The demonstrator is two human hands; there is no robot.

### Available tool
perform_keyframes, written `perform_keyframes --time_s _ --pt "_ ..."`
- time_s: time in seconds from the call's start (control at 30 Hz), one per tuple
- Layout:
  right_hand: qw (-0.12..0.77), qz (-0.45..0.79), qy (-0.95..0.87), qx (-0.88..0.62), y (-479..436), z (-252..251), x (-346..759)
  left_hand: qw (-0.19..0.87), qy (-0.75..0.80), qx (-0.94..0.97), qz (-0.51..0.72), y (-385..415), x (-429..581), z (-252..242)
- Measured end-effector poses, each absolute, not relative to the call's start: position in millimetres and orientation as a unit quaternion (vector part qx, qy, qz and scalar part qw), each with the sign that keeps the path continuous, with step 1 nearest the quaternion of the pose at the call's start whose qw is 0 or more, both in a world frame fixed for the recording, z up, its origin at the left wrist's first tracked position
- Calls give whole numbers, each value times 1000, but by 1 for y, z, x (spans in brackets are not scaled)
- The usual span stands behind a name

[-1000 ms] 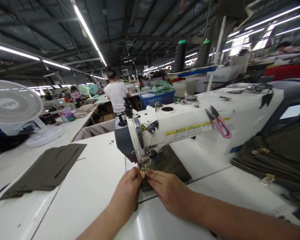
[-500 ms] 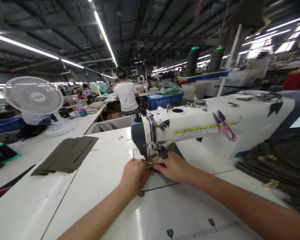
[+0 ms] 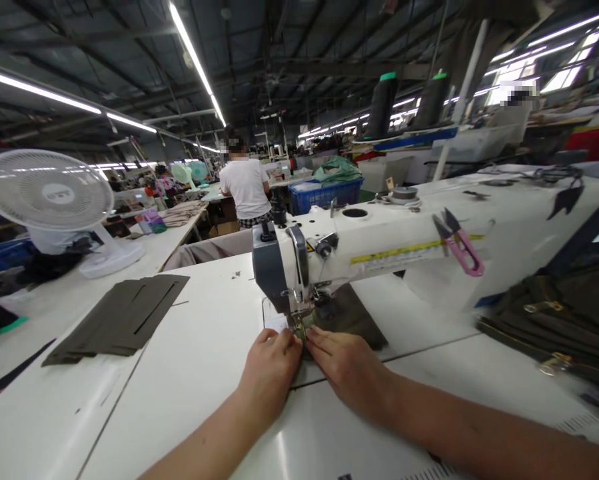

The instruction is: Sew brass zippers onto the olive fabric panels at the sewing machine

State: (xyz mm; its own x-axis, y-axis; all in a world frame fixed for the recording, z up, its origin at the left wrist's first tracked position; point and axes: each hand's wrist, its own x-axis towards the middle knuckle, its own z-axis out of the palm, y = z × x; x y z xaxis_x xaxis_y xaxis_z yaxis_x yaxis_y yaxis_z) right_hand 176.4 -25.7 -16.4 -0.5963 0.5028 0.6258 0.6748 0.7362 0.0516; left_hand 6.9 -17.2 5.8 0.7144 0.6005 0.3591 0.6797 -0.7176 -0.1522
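A dark olive fabric piece (image 3: 356, 317) lies under the head of a white sewing machine (image 3: 409, 240), mostly to the right of the presser foot (image 3: 299, 323). My left hand (image 3: 269, 370) is closed, its fingertips pinching the fabric edge just in front of the foot. Close beside it, my right hand (image 3: 354, 370) has its fingers pressed together on the same edge, the tips nearly meeting the left ones. The bit of cloth between the fingertips is largely hidden.
Flat olive fabric pieces (image 3: 119, 317) are stacked on the left of the table. Pink thread snips (image 3: 459, 243) rest against the machine arm. Dark garments with zippers (image 3: 554, 327) lie at right. A white fan (image 3: 54, 200) stands at left; a person (image 3: 244, 187) sits ahead.
My right hand has drawn back toward me from beside the needle, uncovering more of the fabric on the right. My left hand stays by the presser foot. The view has shifted slightly.
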Motion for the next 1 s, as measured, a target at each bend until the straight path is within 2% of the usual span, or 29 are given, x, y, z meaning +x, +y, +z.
perform_keyframes --time_s 0.43,1.0 --pt "319 -98 -855 -397 -24 -22 174 123 -333 -904 -238 -21 -2 -4" --pt "281 -27 -869 -407 -5 -14 177 136 -322 -917 -191 -1 2 -3"
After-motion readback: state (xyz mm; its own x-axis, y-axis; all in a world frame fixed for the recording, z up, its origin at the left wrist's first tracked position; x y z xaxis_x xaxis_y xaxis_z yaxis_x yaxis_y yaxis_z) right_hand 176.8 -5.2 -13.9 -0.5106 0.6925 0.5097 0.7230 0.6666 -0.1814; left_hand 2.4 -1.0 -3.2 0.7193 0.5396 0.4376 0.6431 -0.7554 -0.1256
